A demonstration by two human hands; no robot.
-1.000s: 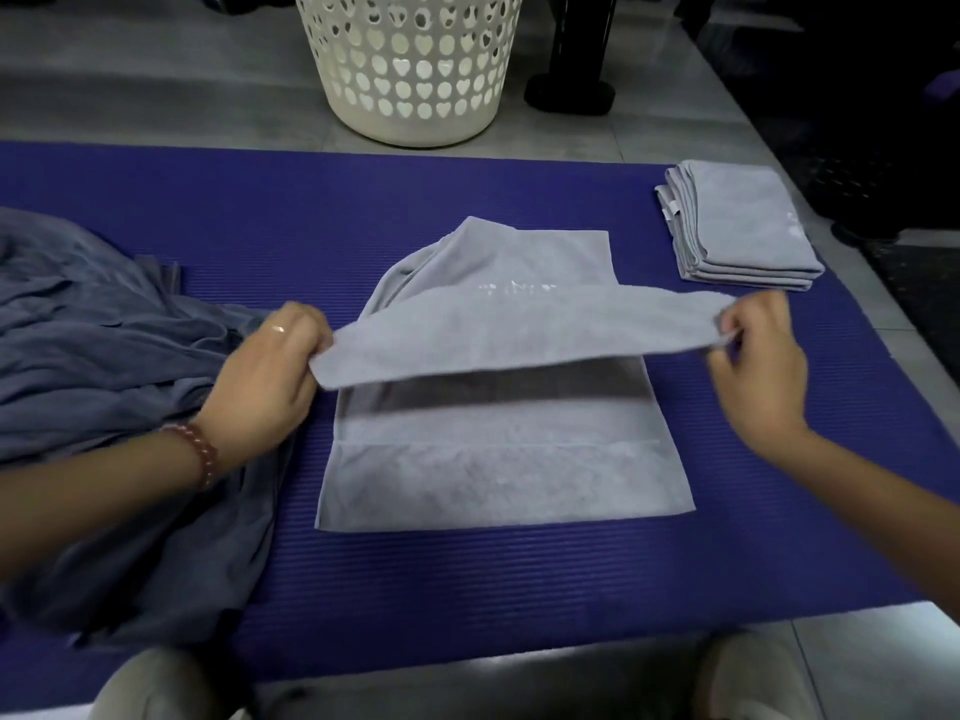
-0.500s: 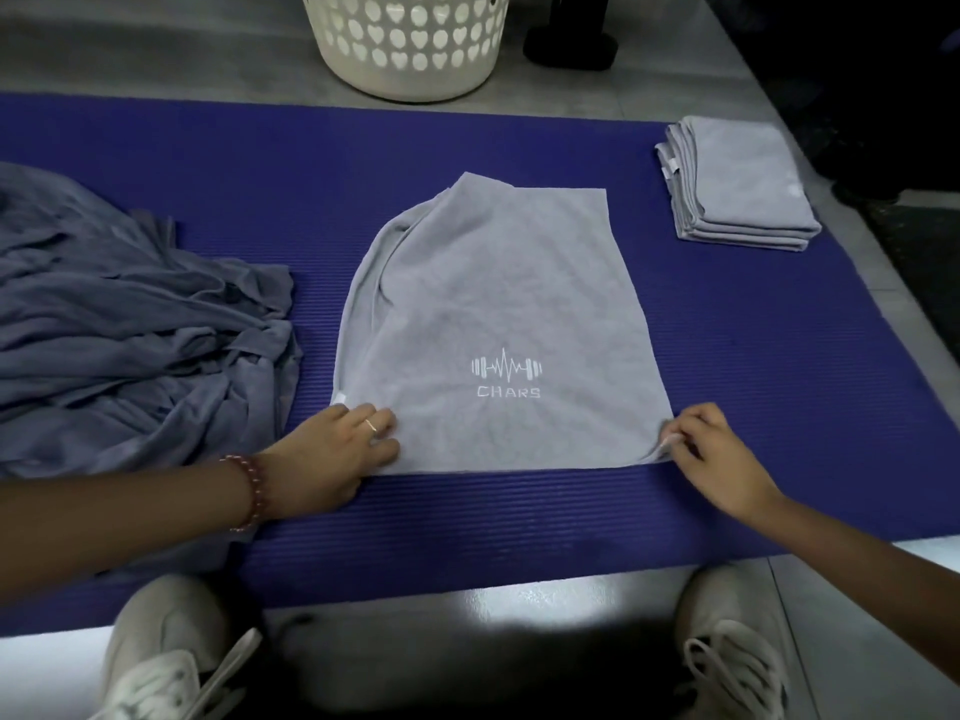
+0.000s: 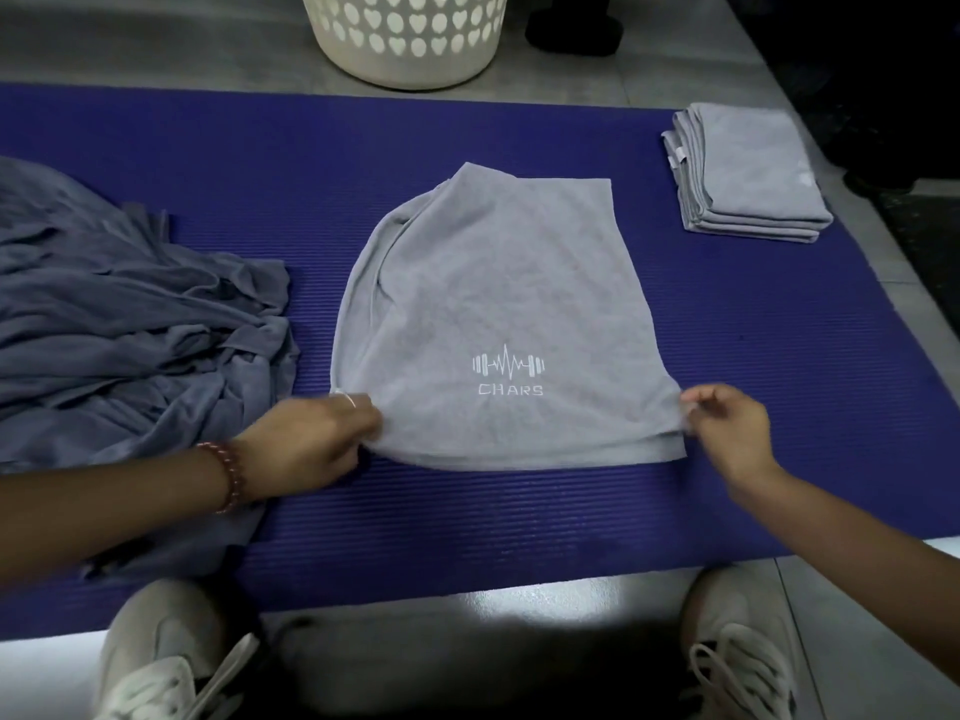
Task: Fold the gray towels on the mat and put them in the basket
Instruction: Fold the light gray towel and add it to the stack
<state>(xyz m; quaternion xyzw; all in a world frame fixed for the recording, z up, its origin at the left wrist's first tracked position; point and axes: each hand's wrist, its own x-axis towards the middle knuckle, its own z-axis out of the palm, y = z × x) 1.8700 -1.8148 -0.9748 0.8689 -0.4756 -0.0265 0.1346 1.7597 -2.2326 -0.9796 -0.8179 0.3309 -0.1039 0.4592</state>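
- The purple ribbed mat (image 3: pixel 519 517) runs across the tiled floor from side to side.
- A heap of loose towels (image 3: pixel 130 330), darker gray and crumpled, covers the mat's left part; the left forearm crosses above its near edge.
- The gray towel (image 3: pixel 493 283) lies in the middle of the mat, doubled over, with its fold at the far side and its two open edges nearest the person. Its far-left corner is rounded and bunched.
- The white basket (image 3: pixel 405 39), pierced with heart-shaped holes, stands on the floor beyond the mat, well apart from the towel.
- A stack of folded towels (image 3: pixel 753 168) sits on the mat's far right corner.
- Two pale shoes (image 3: pixel 171 657) show at the near edge.
- The left hand (image 3: pixel 311 439) has its fingers curled round the towel's near-left corner, raising the cloth slightly.
- The right hand (image 3: pixel 727 428) pinches the near-right corner between thumb and fingertips.
- A white barbell logo (image 3: pixel 509 374) reading CHARS faces up near the towel's front edge.
- A beaded bracelet (image 3: pixel 228 475) circles the left wrist.
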